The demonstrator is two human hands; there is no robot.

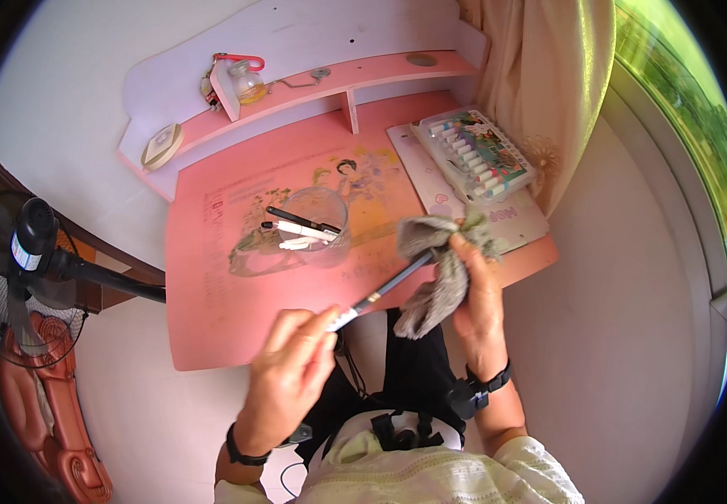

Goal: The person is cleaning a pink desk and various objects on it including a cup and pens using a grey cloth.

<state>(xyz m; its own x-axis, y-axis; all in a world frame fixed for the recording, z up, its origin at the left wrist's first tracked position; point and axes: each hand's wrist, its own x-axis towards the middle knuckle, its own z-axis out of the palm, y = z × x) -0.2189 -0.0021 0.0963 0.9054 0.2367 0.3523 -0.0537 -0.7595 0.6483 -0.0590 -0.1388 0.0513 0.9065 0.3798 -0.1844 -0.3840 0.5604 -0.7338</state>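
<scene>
My left hand (297, 359) grips the white end of a pen (395, 280), whose dark barrel slants up to the right. A grey cloth (439, 283) is bunched in my right hand (480, 296), and the pen's far end meets its folds. Whether the cloth wraps that tip is hidden. On the pink desk (212, 340), beyond my hands, a clear cup (332, 252) holds several pens (303, 230), black and white ones, leaning to the left.
A case of markers (480, 157) lies on a printed board (426, 183) at the desk's right. The pink shelf (313, 91) carries a small glass jar (248, 82). A black fan (32, 252) stands left of the desk; a curtain (527, 75) hangs by the window.
</scene>
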